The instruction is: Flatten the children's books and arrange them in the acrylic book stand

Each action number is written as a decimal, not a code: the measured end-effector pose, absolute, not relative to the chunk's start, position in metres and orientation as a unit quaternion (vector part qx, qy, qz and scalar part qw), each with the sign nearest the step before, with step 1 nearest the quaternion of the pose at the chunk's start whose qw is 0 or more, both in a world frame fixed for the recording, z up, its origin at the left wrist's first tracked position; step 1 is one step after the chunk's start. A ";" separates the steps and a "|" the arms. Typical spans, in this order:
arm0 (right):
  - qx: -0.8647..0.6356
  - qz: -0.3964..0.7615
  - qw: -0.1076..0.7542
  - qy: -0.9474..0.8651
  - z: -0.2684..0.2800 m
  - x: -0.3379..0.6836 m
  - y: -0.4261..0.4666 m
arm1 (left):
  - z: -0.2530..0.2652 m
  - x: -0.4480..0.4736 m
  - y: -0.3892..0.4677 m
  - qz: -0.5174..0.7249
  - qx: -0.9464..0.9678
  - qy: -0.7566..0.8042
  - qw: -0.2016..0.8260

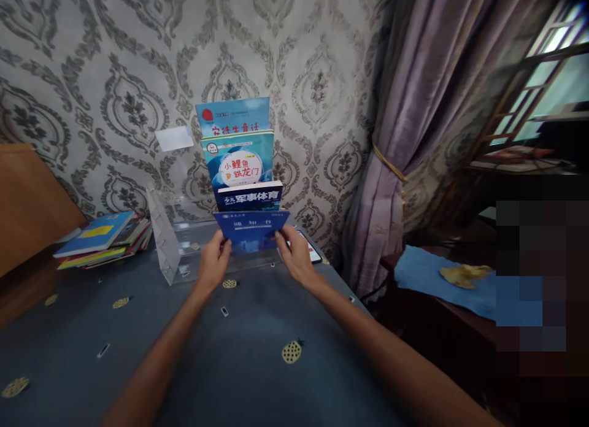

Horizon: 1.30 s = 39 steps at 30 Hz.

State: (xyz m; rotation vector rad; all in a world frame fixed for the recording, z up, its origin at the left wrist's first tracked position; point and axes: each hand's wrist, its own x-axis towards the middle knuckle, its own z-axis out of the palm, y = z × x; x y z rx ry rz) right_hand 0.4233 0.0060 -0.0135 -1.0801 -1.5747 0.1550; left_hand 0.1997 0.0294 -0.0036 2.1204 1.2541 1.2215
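Note:
Between my two hands is a dark blue booklet (252, 232) with white Chinese characters on its cover. My left hand (214, 258) grips its left edge, and my right hand (297, 254) pinches the right edge. The booklet stands upright at the front of a clear acrylic tiered rack (163, 243). Behind it, rising in steps, are a dark book (251, 197), a teal picture book (239, 158) and a light blue book (234, 114). Whether the booklet's lower edge rests in the rack cannot be made out.
A pile of books and magazines (103, 237) lies left of the rack. A phone (309, 246) lies behind my right hand. The table has a dark pineapple-print cloth (257, 378). A tied curtain (391, 138) hangs at right, near a blue cloth (423, 280) on another surface.

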 end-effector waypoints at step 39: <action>-0.573 0.001 0.445 -0.688 0.039 0.442 0.061 | 0.027 0.213 0.060 0.472 0.720 0.506 -0.061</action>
